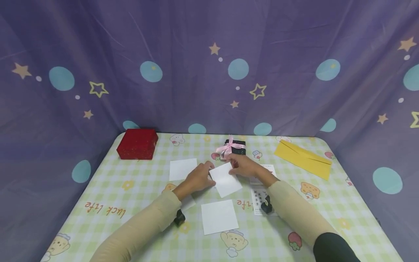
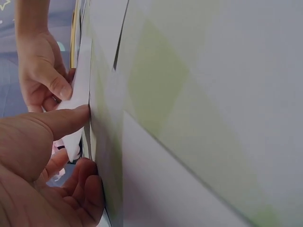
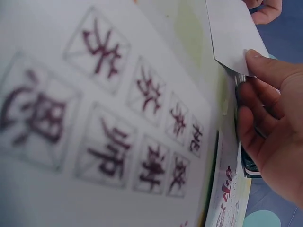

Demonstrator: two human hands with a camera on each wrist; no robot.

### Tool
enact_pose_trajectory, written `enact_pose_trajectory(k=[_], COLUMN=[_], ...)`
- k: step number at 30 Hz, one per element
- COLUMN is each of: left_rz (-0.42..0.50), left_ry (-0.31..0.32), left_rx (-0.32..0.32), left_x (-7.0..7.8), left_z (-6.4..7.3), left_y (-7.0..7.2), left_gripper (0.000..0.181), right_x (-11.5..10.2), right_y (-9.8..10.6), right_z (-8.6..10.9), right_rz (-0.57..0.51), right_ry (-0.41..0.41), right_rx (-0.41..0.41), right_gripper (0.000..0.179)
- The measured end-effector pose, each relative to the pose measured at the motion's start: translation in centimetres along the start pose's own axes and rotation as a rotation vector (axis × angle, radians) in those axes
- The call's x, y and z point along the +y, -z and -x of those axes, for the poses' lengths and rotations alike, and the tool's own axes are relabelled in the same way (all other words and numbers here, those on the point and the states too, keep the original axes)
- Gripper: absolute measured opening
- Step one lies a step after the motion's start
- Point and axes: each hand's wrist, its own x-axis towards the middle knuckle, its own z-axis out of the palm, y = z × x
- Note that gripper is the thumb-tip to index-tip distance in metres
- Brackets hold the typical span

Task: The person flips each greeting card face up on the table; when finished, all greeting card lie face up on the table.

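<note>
A square white card is raised between both hands, over the middle of the table. My left hand pinches its left edge, with the thumb on the near face in the left wrist view. On the card's upper right edge, my right hand pinches with thumb and fingers, as the right wrist view also shows. Just behind the right hand stands a small black box with a pink ribbon bow. White cards lie around: one in front, one left, another partly under the left arm.
Cards with red handwritten characters lie under the right forearm. A red box stands at the back left, a yellow envelope at the back right. The checked tablecloth meets a purple curtain behind.
</note>
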Motion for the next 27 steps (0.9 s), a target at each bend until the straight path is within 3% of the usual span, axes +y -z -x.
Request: enact_pose_trajectory(k=[6, 11, 14, 19, 23, 27], left_rz=[0.031, 0.043, 0.061, 0.109, 0.179, 0.252], left_ry=[-0.035, -0.191, -0.267, -0.315, -0.389, -0.474], left_rx=[0.026, 0.114, 0.167, 0.207, 0.212, 0.189], left_x=[-0.6, -1.1, -1.1, -0.8, -0.6, -0.4], left_z=[-0.2, -0.4, -0.4, -0.3, -0.1, -0.1], left_y=[0.5, 0.5, 0.5, 0.7, 0.9, 1.1], left_gripper=[0.040, 0.018, 0.016, 0.015, 0.017, 0.032], right_x=[0.0, 0.0, 0.0, 0.2, 0.1, 0.1], right_y=[0.4, 1.1, 1.4, 1.6, 1.7, 1.8], right_z=[0.3, 0.7, 0.9, 1.0, 1.0, 1.0], right_rz=[-0.066, -0.109, -0.128, -0.095, -0.064, -0.121], right_ry=[0.046, 0.045, 0.030, 0.029, 0.058, 0.060], right_rx=[0.061, 0.098, 0.121, 0.160, 0.258, 0.310], right_gripper=[0.032, 0.029, 0.028, 0.031, 0.025, 0.015])
